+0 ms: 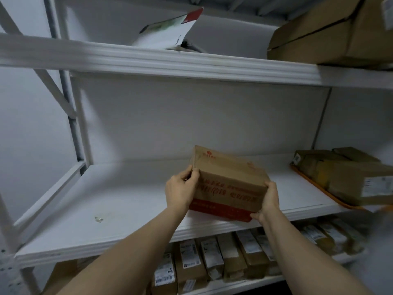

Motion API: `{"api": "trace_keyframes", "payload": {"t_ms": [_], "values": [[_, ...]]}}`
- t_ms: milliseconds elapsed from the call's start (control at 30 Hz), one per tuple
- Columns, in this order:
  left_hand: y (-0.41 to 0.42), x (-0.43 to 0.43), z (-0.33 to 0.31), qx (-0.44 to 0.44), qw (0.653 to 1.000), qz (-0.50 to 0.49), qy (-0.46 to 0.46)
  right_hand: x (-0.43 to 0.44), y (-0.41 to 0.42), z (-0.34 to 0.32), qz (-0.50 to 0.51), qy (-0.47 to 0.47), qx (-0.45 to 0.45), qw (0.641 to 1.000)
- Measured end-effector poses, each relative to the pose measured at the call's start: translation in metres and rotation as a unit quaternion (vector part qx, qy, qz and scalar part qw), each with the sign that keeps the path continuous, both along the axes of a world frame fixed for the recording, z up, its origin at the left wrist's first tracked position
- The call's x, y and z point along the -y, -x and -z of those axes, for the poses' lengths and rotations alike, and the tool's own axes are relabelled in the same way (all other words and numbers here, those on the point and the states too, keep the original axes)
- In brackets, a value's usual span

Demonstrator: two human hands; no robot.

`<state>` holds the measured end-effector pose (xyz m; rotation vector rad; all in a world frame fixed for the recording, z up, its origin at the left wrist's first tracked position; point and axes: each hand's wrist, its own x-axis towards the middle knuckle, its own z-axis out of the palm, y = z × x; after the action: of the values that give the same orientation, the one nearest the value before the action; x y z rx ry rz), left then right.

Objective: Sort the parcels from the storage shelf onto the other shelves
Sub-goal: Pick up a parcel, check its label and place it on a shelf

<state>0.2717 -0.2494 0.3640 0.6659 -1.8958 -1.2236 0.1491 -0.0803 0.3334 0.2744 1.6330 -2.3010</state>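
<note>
**Views:** one, a head-worn wide-angle camera.
**Position:** standing in front of a white rack and close to it. Both forearms enter from the bottom edge.
**Facing:** forward and slightly down onto the middle shelf, whose board fills the centre of the frame.
**Centre of frame:** a cardboard box, gripped by the left hand and the right hand.
**Top of frame:** the front edge of the upper shelf crosses the full width.
**Bottom of frame:** a row of parcels on the level below shows between the arms.
**Left edge:** the rack post and the wall, with straight lines bowed by the lens.
**Right edge:** an orange tray cut off by the frame, its surroundings smeared, possibly by head motion.
</note>
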Motion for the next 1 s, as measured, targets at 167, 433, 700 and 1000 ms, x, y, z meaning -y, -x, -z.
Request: {"api": "trace_keyframes", "payload": {"t_ms": [167, 433, 700, 1000], "values": [[0.019, -0.036, -0.011, 0.0, 0.999, 0.034, 0.001, -0.043, -0.001, -0.004, 0.045, 0.02, 0.009, 0.999], [0.063, -0.152, -0.021, -0.029, 0.993, 0.107, -0.036, -0.155, -0.014, -0.014, 0.182, 0.097, -0.018, 0.978], [0.095, -0.275, -0.033, 0.018, 0.982, 0.181, -0.058, -0.288, -0.022, -0.007, 0.274, 0.099, -0.034, 0.956], [0.163, -0.388, -0.049, -0.002, 0.939, 0.343, 0.011, -0.387, -0.005, 0.0, 0.357, 0.216, -0.052, 0.907]]}}
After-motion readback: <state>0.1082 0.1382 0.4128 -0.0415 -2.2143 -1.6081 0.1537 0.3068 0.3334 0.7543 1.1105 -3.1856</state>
